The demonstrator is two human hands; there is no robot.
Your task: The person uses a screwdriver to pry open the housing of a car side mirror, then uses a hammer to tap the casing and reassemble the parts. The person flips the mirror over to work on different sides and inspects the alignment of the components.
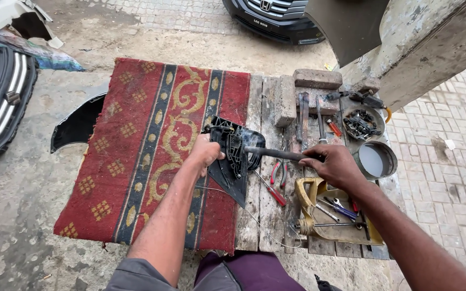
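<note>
Carpet [136, 156], red and patterned, is being used as padding under the black plastic car part [233, 161], held upright at its right edge. The left hand [206, 153] is closed around the part's rim; rigid, light, probably brittle. Right of the carpet, the right hand [336, 164] is gripping a hammer [276, 154].

From the head cam I've got the left hand [205, 152] gripping a black plastic car part [233, 156] on edge over the red patterned rug [136, 140], while the right hand [334, 164] holds a dark hammer [276, 153], head against the part. Red-handled pliers [279, 173] sit on the wooden bench [262, 215] just below.
</note>
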